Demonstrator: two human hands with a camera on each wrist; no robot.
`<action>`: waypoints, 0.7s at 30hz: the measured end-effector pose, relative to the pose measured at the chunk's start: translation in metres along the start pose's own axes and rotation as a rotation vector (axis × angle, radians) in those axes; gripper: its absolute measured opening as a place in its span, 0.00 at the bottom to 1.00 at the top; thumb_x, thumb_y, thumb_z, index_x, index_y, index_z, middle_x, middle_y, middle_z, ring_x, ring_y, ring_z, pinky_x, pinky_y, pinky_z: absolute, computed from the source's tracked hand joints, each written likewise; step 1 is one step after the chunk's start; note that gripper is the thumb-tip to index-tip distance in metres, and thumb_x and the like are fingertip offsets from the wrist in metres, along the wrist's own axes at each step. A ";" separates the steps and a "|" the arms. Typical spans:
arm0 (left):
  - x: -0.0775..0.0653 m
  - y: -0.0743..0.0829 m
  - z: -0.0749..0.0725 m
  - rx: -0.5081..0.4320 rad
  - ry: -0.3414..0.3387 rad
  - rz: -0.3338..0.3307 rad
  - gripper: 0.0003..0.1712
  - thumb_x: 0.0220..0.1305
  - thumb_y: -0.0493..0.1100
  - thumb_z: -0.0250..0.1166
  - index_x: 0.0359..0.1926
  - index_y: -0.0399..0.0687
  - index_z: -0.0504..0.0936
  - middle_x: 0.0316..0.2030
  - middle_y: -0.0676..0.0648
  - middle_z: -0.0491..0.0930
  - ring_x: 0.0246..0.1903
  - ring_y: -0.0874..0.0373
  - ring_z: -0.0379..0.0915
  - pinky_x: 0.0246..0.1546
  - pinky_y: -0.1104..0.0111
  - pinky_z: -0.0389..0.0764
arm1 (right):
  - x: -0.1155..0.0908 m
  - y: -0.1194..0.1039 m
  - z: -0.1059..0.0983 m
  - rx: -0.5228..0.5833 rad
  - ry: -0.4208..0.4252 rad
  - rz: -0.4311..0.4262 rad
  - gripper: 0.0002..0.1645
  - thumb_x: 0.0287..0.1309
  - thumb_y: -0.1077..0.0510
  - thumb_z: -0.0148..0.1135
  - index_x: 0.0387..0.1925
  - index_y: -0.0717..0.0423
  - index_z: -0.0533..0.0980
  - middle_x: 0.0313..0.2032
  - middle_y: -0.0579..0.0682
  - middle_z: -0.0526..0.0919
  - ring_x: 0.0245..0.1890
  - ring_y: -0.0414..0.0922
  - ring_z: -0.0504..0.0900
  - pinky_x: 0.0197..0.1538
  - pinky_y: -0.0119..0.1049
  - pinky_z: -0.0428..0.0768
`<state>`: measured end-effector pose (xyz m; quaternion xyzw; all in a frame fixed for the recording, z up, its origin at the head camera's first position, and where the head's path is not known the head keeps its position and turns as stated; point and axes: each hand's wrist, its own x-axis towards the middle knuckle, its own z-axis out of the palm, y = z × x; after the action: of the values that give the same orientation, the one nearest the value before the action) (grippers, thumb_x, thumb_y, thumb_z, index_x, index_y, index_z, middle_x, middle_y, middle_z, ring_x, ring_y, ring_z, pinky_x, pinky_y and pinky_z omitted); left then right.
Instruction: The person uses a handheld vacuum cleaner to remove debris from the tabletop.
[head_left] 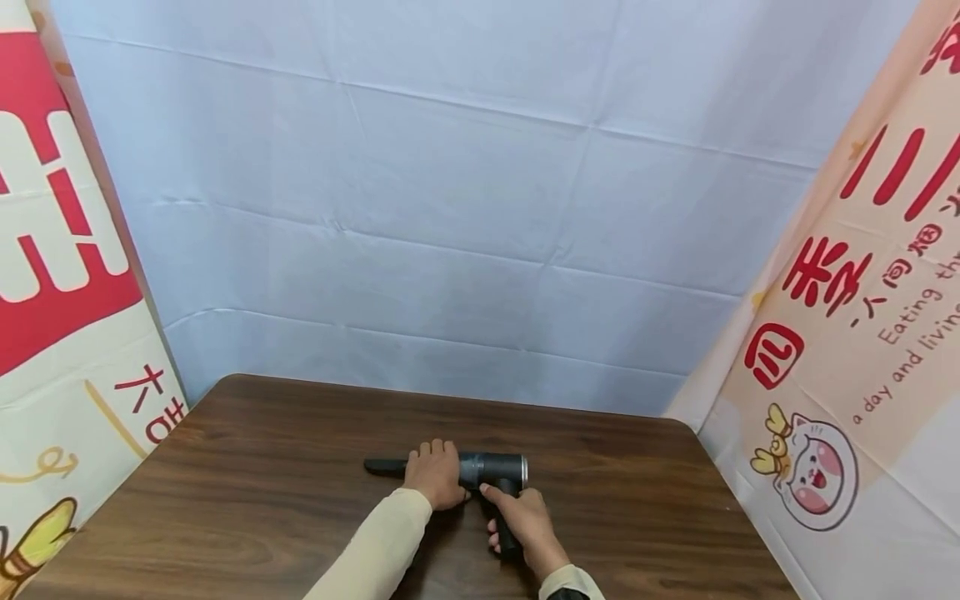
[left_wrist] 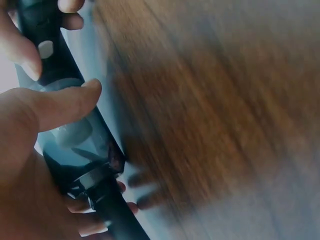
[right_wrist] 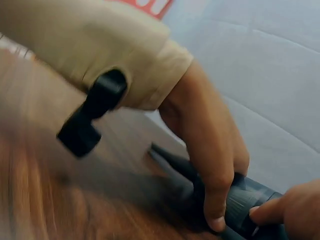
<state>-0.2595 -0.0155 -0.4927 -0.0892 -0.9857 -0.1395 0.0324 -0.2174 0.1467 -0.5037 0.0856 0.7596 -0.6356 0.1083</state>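
A black handheld vacuum cleaner [head_left: 504, 465] is at the middle of the table, its slim crevice nozzle [head_left: 384, 467] pointing left. My left hand [head_left: 437, 475] grips it around the see-through dust cup [left_wrist: 85, 142], close to the nozzle's base. In the left wrist view the thumb lies across the cup and fingers curl beneath. My right hand [head_left: 528, 521] holds the handle [head_left: 510, 543], which points toward me. Its thumb rests on the body beside a pale button [left_wrist: 46, 49]. Both hands hide parts of the vacuum.
The dark wood-grain table [head_left: 247, 475] has rounded far corners. A pale cloth [head_left: 450, 208] hangs behind it. Printed sheets with red lettering flank it, the right one [head_left: 817, 467] bearing a cartoon cat. A black strap device [right_wrist: 92, 112] sits at the left sleeve.
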 end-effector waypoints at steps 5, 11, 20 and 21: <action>-0.004 0.000 0.001 -0.008 0.006 -0.015 0.42 0.52 0.53 0.80 0.60 0.32 0.74 0.52 0.34 0.75 0.54 0.37 0.71 0.58 0.45 0.72 | -0.001 0.000 0.004 -0.391 0.224 -0.129 0.29 0.57 0.40 0.71 0.28 0.64 0.76 0.18 0.53 0.79 0.13 0.43 0.77 0.20 0.38 0.78; -0.008 0.000 0.001 0.016 0.043 0.007 0.39 0.51 0.52 0.80 0.58 0.34 0.76 0.50 0.35 0.76 0.51 0.38 0.72 0.54 0.46 0.74 | -0.001 0.003 0.010 -0.775 0.421 -0.177 0.32 0.54 0.34 0.71 0.30 0.60 0.78 0.22 0.52 0.74 0.20 0.50 0.73 0.22 0.46 0.70; -0.009 -0.002 0.004 0.017 0.057 0.034 0.42 0.52 0.53 0.80 0.61 0.35 0.75 0.53 0.34 0.76 0.53 0.37 0.73 0.55 0.45 0.74 | -0.002 0.011 0.013 -0.965 0.517 -0.409 0.29 0.53 0.41 0.74 0.16 0.58 0.74 0.14 0.49 0.68 0.11 0.45 0.67 0.14 0.40 0.66; -0.009 -0.002 0.004 0.016 0.057 0.035 0.42 0.52 0.53 0.80 0.61 0.35 0.75 0.53 0.34 0.76 0.52 0.38 0.73 0.55 0.45 0.74 | -0.001 0.013 0.013 -0.981 0.526 -0.435 0.29 0.53 0.42 0.74 0.15 0.57 0.73 0.14 0.48 0.67 0.10 0.45 0.66 0.13 0.39 0.65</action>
<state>-0.2508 -0.0182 -0.4976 -0.1022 -0.9837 -0.1334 0.0637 -0.2121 0.1364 -0.5174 0.0228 0.9658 -0.1757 -0.1893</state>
